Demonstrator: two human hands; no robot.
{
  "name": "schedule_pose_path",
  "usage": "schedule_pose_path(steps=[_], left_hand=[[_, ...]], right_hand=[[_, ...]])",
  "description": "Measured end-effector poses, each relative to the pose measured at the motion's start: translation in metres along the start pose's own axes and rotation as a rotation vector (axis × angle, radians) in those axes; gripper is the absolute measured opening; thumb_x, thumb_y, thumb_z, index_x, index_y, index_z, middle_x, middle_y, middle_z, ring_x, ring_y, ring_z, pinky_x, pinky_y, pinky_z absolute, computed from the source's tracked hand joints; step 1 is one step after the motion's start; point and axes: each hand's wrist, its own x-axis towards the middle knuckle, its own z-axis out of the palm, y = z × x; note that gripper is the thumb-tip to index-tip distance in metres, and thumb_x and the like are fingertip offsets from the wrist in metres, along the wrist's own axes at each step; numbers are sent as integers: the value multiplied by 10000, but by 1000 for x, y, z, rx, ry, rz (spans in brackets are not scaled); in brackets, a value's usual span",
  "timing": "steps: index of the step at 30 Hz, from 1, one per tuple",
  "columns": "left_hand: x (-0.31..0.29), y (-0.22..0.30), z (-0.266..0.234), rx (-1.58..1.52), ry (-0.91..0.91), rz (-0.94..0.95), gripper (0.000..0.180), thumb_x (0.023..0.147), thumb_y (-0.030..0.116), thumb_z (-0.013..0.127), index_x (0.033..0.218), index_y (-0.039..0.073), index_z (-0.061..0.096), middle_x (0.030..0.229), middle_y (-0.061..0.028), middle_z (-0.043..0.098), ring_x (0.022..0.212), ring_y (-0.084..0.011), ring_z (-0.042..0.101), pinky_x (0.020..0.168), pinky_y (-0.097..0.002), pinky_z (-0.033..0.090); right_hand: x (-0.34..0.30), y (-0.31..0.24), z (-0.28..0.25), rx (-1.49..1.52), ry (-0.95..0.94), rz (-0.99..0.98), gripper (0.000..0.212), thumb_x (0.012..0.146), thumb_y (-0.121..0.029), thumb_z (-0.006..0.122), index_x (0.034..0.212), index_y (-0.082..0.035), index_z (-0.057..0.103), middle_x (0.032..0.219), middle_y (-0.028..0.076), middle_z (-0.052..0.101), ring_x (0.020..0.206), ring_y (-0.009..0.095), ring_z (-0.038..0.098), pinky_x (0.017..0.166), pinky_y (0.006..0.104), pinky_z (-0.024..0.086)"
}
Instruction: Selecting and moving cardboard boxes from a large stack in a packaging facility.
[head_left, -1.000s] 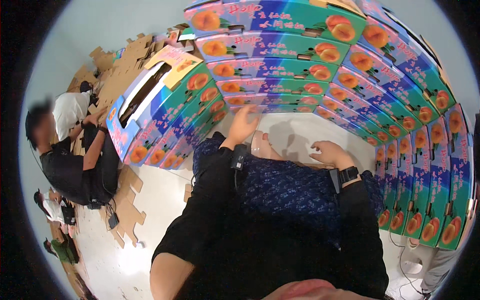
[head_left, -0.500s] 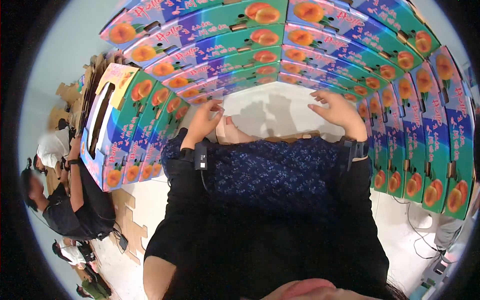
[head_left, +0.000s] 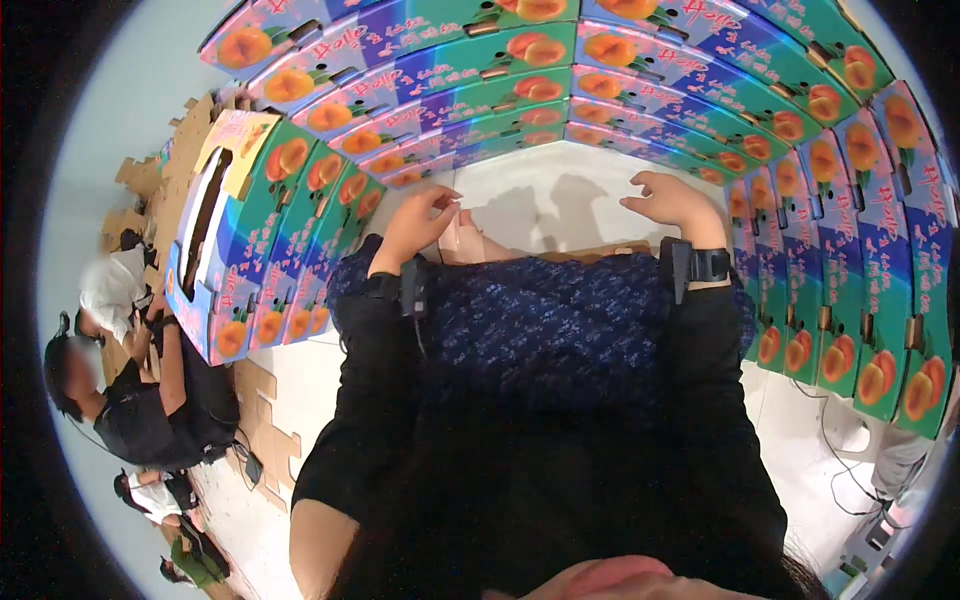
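My left hand (head_left: 416,224) hovers at the left over the pale floor (head_left: 505,180), its fingers loosely bent and a little apart, with nothing seen in them. Opposite it, my right hand (head_left: 682,204) is held up with thumb and fingers spread, also holding nothing. Between the two hands lie shadows on the floor. Close beyond both are stacked fruit-print cartons (head_left: 400,85) in green, blue and pink. Below the left hand a bare foot or leg (head_left: 470,240) shows past the dark blue flowered cloth (head_left: 550,310) over my lap.
Carton walls rise ahead and at the right (head_left: 850,250). A shorter stack (head_left: 285,230) stands at the left, its top carton having a long slot. Flattened cardboard (head_left: 180,170) leans behind it. Several people, one in black (head_left: 150,410), sit further left. Cables (head_left: 845,470) trail at the lower right.
The view has tilted slightly, so the cartons ahead sit higher in the picture. My left hand has moved slightly right and turned. My right hand stays raised, its wrist shifted slightly left.
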Motion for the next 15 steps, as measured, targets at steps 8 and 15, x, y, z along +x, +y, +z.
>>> schedule_pose_path(steps=[8, 15], left_hand=[[-1, -7, 5, -48, 72, 63, 246, 851, 197, 597, 1014, 20, 653, 913, -154, 676, 860, -275, 649, 775, -364, 498], [-6, -11, 5, -117, 130, 113, 243, 837, 206, 604, 990, 27, 664, 916, -152, 679, 842, -273, 659, 769, -362, 506]], right_hand=[[25, -6, 26, 81, 236, -221, 365, 784, -306, 675, 1054, -60, 656, 1041, 159, 658, 982, 347, 611, 843, 408, 489], [25, -36, 8, 8, 1195, -439, 128, 730, -68, 619, 855, -69, 645, 888, 102, 629, 844, 315, 584, 759, 403, 472]])
